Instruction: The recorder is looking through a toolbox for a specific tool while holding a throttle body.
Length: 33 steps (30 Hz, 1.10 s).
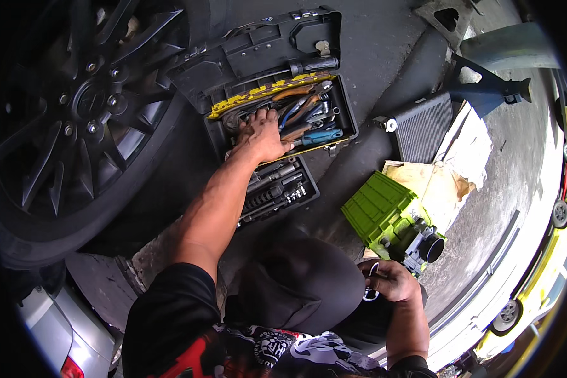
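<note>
My left hand [262,137] reaches into an opened black and yellow toolbox [353,113], its fingers down among the tools at the left; whether they grip anything is hidden. Right of it lie pliers with orange-brown handles [293,92] and a blue-handled tool [322,136]. A black tray [314,182] of sockets and ratchets stands just below the box. My right hand [391,279], beside my knee, holds a small shiny metal loop-shaped object [372,282] between thumb and fingers; its exact kind is unclear. Close to that hand, a metal throttle body [420,248] rests against a green plastic crate [379,204].
A car wheel [92,104] fills the upper left. At the right are a finned radiator core [425,128], cardboard [416,177] and a dark blue jack stand [482,85]. A silver car body part [71,326] is at the lower left, a yellow car [534,293] at the far right.
</note>
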Each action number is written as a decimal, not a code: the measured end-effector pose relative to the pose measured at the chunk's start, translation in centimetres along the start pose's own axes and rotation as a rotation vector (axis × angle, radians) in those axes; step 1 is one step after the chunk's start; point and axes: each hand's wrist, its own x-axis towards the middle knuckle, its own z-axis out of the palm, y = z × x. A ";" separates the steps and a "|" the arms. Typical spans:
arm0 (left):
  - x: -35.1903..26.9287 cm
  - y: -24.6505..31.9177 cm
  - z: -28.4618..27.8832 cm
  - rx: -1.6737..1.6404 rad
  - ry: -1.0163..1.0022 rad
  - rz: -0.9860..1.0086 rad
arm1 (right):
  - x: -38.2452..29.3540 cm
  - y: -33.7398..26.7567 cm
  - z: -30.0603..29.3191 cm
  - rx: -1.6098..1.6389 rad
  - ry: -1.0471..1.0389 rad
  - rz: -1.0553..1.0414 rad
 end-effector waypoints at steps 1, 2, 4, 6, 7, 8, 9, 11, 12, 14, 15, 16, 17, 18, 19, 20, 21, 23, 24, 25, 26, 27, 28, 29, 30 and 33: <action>-0.7 0.0 -0.2 0.008 0.009 0.023 | 0.0 0.4 -0.2 -0.011 -0.008 -0.005; -1.0 -0.1 0.2 -0.005 0.027 0.050 | 0.0 0.6 -0.3 -0.021 -0.016 -0.010; -2.1 0.1 0.3 -0.009 0.039 0.072 | 0.2 -0.2 0.4 0.032 -0.017 0.004; -1.9 0.7 0.4 -0.006 0.079 0.034 | 0.4 -0.4 0.5 0.107 -0.006 0.017; -1.7 1.1 0.1 -0.002 0.059 0.021 | 0.4 -0.4 0.6 0.101 -0.012 0.018; -1.5 1.3 0.1 0.029 0.063 0.021 | 0.5 -0.5 0.6 0.094 -0.018 0.008; -1.3 1.6 0.1 0.051 0.051 0.030 | 0.6 -0.5 0.6 0.088 -0.017 -0.003; -1.7 2.5 0.7 0.033 0.083 0.003 | 0.7 -0.5 0.5 0.087 -0.010 -0.005; -1.7 2.5 0.5 0.033 0.082 0.006 | 0.6 -0.5 0.5 0.090 -0.007 -0.005; -1.2 2.0 -0.3 -0.003 0.054 0.041 | 0.5 -0.8 0.6 0.104 0.006 0.015; -1.0 1.7 -0.7 -0.020 0.040 0.056 | 0.5 -1.0 0.7 0.116 0.012 0.036; -0.1 0.7 -0.8 -0.046 0.015 0.064 | 0.5 -1.1 0.7 0.118 0.014 0.036; 0.7 -0.1 -0.9 -0.077 -0.072 0.037 | 0.5 -1.2 0.7 0.088 -0.004 0.014; 1.3 -0.3 -1.1 -0.064 -0.110 0.015 | 0.5 -1.2 0.6 0.057 -0.014 -0.009; 1.7 -0.3 -1.2 -0.051 -0.148 -0.007 | 0.5 -0.9 0.4 0.059 -0.002 -0.010; 2.1 -0.4 -1.3 -0.052 -0.205 -0.004 | 0.6 -0.5 0.1 0.055 -0.006 0.001; 2.1 -0.3 -1.0 -0.050 -0.207 0.003 | 0.5 -0.4 0.1 0.054 -0.012 0.013; 1.5 -0.1 0.1 0.016 -0.122 0.028 | 0.7 -0.7 0.5 0.046 0.006 0.009; 1.0 0.0 0.3 -0.010 -0.070 0.042 | 0.7 -0.7 0.6 0.059 0.013 0.020; 0.6 0.2 0.4 -0.010 -0.070 0.042 | 0.8 -0.8 0.6 0.072 0.017 0.031; 0.3 0.5 0.5 -0.003 -0.077 0.048 | 0.8 -0.7 0.5 0.071 0.016 0.032; -0.3 0.8 0.3 0.005 -0.082 0.048 | 0.9 -0.6 0.3 0.058 0.001 0.011; -1.5 1.5 0.4 0.011 -0.020 0.102 | 0.9 -0.5 0.2 0.045 -0.012 -0.008; -2.3 2.2 0.9 0.045 0.078 0.118 | 0.9 -0.5 0.2 0.043 -0.016 -0.005; -2.6 2.5 1.2 0.055 0.109 0.111 | 0.8 -0.7 0.2 0.060 -0.018 0.026; -2.5 3.0 2.4 0.034 0.198 0.107 | 1.0 -0.4 -0.1 0.048 -0.035 0.058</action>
